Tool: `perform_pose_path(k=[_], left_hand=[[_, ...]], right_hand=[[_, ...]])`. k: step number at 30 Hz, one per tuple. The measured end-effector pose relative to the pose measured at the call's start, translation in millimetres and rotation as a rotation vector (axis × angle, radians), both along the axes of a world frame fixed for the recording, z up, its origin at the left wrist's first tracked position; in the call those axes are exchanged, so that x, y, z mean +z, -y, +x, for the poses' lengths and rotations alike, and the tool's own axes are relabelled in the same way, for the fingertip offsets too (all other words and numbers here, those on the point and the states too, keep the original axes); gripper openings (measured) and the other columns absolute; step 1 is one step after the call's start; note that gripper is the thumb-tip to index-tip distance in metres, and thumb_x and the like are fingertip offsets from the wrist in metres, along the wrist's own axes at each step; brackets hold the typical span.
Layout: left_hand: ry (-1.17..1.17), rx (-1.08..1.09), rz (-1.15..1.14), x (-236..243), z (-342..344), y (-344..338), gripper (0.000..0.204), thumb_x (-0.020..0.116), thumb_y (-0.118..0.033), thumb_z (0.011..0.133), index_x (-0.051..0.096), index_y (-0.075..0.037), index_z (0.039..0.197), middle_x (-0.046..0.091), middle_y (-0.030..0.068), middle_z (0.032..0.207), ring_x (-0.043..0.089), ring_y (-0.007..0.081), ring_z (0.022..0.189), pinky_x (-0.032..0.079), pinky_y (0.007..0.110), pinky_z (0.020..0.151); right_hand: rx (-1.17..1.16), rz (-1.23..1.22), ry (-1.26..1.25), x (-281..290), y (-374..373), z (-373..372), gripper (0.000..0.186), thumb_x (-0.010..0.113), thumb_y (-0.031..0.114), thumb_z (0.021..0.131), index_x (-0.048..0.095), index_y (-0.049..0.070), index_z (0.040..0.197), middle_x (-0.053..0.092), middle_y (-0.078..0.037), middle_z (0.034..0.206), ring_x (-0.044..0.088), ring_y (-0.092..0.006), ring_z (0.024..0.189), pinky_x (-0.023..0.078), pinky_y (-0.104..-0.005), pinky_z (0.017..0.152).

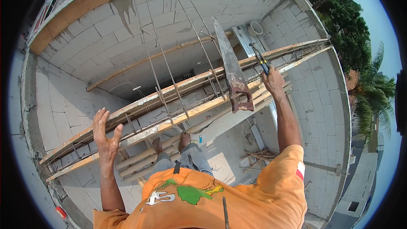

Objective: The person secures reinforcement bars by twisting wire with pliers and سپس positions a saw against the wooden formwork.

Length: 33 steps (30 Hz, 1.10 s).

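Note:
A long beam formwork of wooden boards (193, 112) crosses in front of me, with thin steel rebar (212, 90) running inside it. My left hand (107, 138) is held at its left part, fingers stretched and apart, holding nothing; whether it touches the board I cannot tell. Farther right, my right hand (274, 80) is closed round the blue and yellow handles of a pair of pincers (261, 60), their metal jaws pointing away from me. Between my hands, nearer the right one, a handsaw (230, 61) lies across the boards, its brown handle toward me.
Tied rebar rods (163, 55) rise from the formwork. My bare feet (184, 141) are on bamboo poles (144, 162) above a lower floor (224, 167). Pale block walls (97, 38) surround the space. A white bucket (255, 28) stands at the far right. Trees (345, 25) are beyond the wall.

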<state>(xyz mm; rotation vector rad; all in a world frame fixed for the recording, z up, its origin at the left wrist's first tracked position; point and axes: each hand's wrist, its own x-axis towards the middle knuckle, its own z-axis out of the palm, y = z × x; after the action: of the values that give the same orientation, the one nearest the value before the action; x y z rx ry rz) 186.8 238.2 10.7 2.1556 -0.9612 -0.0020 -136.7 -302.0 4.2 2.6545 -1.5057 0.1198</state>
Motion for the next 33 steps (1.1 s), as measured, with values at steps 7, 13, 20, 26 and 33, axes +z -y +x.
perform_pose_path(k=[7, 13, 20, 26, 33], left_hand=[[0.178, 0.107, 0.333, -31, 13, 0, 0.062, 0.061, -0.053, 0.092, 0.057, -0.005, 0.131, 0.054, 0.0165, 0.138, 0.043, 0.0331, 0.135, 0.022, 0.053, 0.117], [0.259, 0.075, 0.400, -26, 12, 0, 0.059, 0.061, -0.051, 0.090, 0.058, -0.005, 0.127, 0.055, 0.0158, 0.131, 0.047, 0.0320, 0.128, 0.022, 0.052, 0.114], [0.182, 0.098, 0.311, -27, 17, 3, 0.038, 0.058, -0.037, 0.096, 0.063, -0.008, 0.119, 0.060, 0.0087, 0.118, 0.050, 0.0266, 0.121, 0.023, 0.051, 0.113], [0.161, 0.097, 0.284, -37, 19, -4, 0.036, 0.058, -0.038, 0.097, 0.064, -0.011, 0.120, 0.061, 0.0069, 0.111, 0.053, 0.0251, 0.117, 0.024, 0.054, 0.113], [0.219, 0.147, 0.220, -36, 17, -13, 0.035, 0.063, -0.040, 0.093, 0.069, -0.011, 0.112, 0.064, 0.0088, 0.097, 0.057, 0.0253, 0.105, 0.030, 0.051, 0.109]], right_hand=[[0.099, -0.135, -0.116, 8, -23, 2, 0.071, 0.053, 0.063, 0.091, 0.055, 0.001, 0.126, 0.056, -0.020, 0.114, 0.055, -0.0377, 0.112, 0.046, -0.0538, 0.088], [0.253, -0.316, 0.153, 20, -58, 31, 0.047, 0.056, 0.040, 0.098, 0.058, -0.001, 0.119, 0.057, -0.020, 0.121, 0.054, -0.0360, 0.113, 0.042, -0.0491, 0.095], [0.823, 0.205, 0.286, 21, -162, 4, 0.048, 0.069, 0.032, 0.091, 0.056, -0.004, 0.120, 0.060, -0.018, 0.101, 0.058, -0.0344, 0.098, 0.038, -0.0527, 0.103], [0.720, -0.062, 0.144, -22, -159, 8, 0.041, 0.069, 0.014, 0.086, 0.056, -0.003, 0.120, 0.062, -0.014, 0.095, 0.061, -0.0315, 0.093, 0.033, -0.0511, 0.111], [0.534, -0.124, 0.503, -41, -165, 24, 0.025, 0.069, 0.014, 0.092, 0.064, -0.003, 0.109, 0.067, -0.015, 0.088, 0.058, -0.0278, 0.091, 0.046, -0.0377, 0.081]])
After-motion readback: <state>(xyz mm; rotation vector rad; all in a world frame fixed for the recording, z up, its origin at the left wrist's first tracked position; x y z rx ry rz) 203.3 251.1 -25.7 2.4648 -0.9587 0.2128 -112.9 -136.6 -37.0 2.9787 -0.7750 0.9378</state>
